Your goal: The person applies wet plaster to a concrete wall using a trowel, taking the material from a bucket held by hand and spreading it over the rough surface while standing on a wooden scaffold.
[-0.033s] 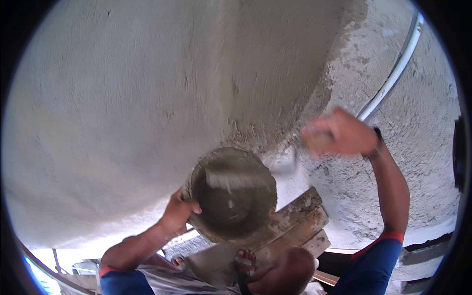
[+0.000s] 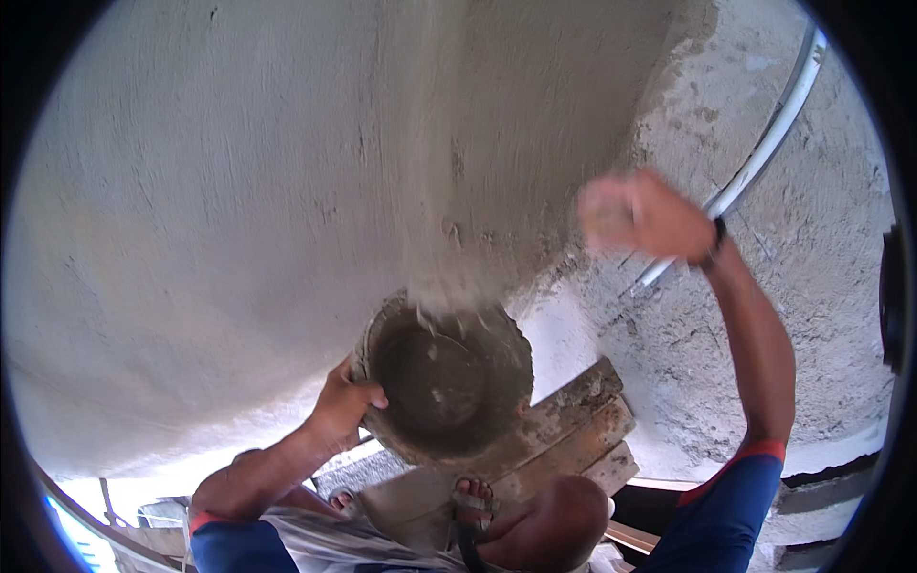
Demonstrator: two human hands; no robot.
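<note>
My left hand grips the left rim of a round mortar pan, thumb inside, tilting it against the wall. Wet grey mortar coats its inside and bottom. My right hand, smeared by motion, is closed around a trowel in front of the wall, above and right of the pan. Only a blurred bit of its handle shows; the blade cannot be made out. A pale blurred streak of mortar runs from the pan's far rim up the plastered wall.
Smooth plaster meets rougher, paler wall at the right. A white pipe runs along that part. Below the pan lie mortar-stained planks, with my sandalled foot on them.
My right hand has risen slightly with the trowel. The blurred blade over the pan is no longer visible there, and a mortar streak now shows at the far rim. The left hand barely moved.
</note>
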